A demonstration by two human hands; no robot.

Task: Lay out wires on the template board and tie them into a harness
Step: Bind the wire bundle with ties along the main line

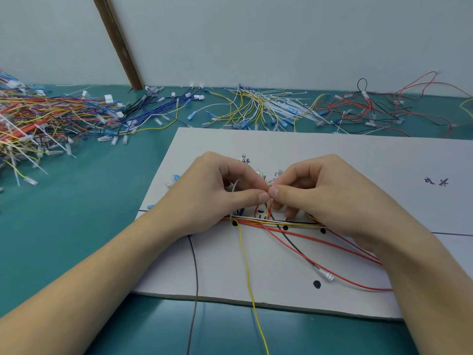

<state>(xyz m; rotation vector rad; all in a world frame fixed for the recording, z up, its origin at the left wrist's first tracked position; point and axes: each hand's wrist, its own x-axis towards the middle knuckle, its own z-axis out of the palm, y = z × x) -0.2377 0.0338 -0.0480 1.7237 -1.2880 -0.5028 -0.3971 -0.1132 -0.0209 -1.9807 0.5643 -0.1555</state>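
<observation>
A white template board (332, 155) with black lines and dots lies on the teal table. Across its middle runs a bundle of red, yellow, black and white wires (263, 222). A yellow wire (249, 283) and red wires (340, 248) trail toward me. My left hand (217, 190) and my right hand (314, 190) meet thumb to thumb above the bundle, pinching a white cable tie (235, 187) whose loop shows under my left fingers. Wire ends with small connectors (266, 172) poke out behind my fingers.
A big tangle of mixed wires (38, 119) covers the table's left. Blue wires (163, 106), yellow wires with white cable ties (258, 108) and red and black wires (363, 108) lie along the wall. A brown post (117, 42) leans at the back.
</observation>
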